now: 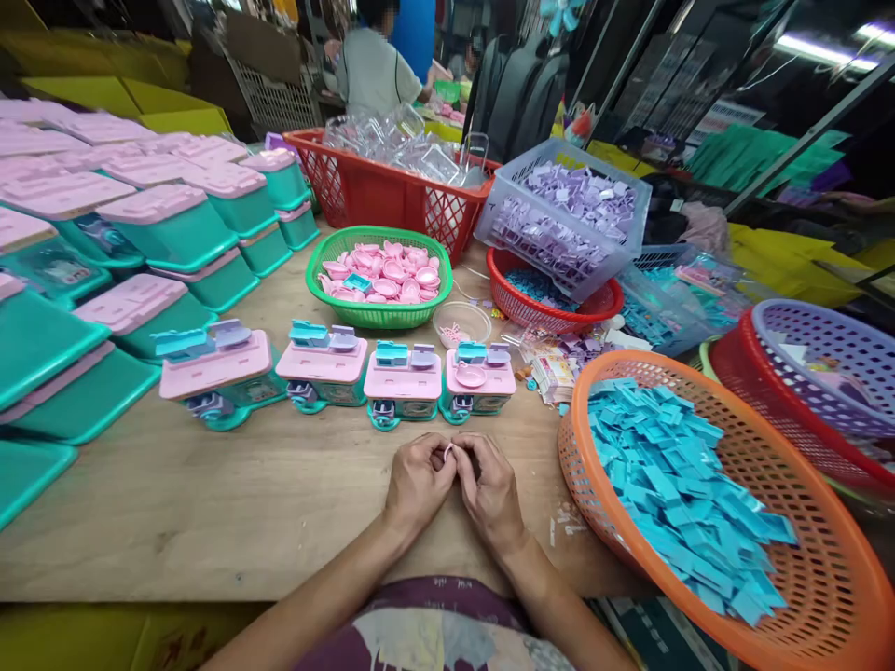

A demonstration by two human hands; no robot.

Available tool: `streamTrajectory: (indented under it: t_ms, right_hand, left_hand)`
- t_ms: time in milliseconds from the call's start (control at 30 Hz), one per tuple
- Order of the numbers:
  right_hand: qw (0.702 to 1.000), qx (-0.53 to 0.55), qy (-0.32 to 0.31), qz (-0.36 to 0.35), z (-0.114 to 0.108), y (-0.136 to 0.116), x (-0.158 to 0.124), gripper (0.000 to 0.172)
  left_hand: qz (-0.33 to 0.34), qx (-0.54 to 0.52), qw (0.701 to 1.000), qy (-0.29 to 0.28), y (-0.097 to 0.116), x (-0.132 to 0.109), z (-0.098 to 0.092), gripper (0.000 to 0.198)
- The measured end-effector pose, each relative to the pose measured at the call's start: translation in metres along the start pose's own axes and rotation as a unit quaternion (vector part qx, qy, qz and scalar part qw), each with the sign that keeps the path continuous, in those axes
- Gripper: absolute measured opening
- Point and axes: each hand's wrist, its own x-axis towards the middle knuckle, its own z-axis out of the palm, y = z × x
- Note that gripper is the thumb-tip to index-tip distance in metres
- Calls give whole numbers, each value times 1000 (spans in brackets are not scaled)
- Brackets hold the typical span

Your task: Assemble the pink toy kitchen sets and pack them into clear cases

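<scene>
Between both hands' fingers (458,457), a tiny pale pink piece (448,452) is pinched

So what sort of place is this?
Probably a toy assembly workshop: orange basket of blue pieces, stacked teal-and-pink toys, left hand and right hand pinching a small pale piece.

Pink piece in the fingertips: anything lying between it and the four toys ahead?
Nothing visible: left hand and right hand pinch the pink piece; only bare table separates it from the four toys. The orange basket sits aside, right.
</scene>
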Motion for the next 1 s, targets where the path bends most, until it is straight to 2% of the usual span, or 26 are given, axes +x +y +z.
streamTrajectory:
  t_ms: [67,167,233,300,367,433,500,567,733,1000]
  right_hand:
    - [998,-12,1,-58,-6,-6,-1,28]
    - [987,-46,-39,-147,-14,-15,-1,44]
    - [979,-69,-52,-186,-15,-20,3,42]
    - [974,-82,-34,-209,-12,-25,14,35]
    - [970,-96,-15,-222,-5,-28,33,26]
    - [965,-126,-5,-230,6,-29,56,19]
    - [955,-164,-17,-247,18,-28,79,17]
    - [940,-198,-41,-273,27,-27,96,18]
    - [923,-241,-87,-286,31,-27,112,23]
    - [925,-240,-126,-265,23,-38,114,26]
  left_hand:
    - [-59,-118,991,-10,3,2,-4,21]
    - [-120,-245,962,-15,8,-1,-16,31]
    - [-125,-270,954,-30,12,-4,-29,34]
    - [-102,-266,957,-49,14,-7,-46,38]
    - [-48,-235,970,-30,16,-6,-65,43]
    - [42,-150,985,71,15,1,-82,42]
    - [134,-30,971,197,11,13,-94,35]
    - [196,61,945,255,5,27,-99,31]
    - [243,132,933,229,-10,45,-96,31]
    - [288,175,915,222,-24,40,-89,39]
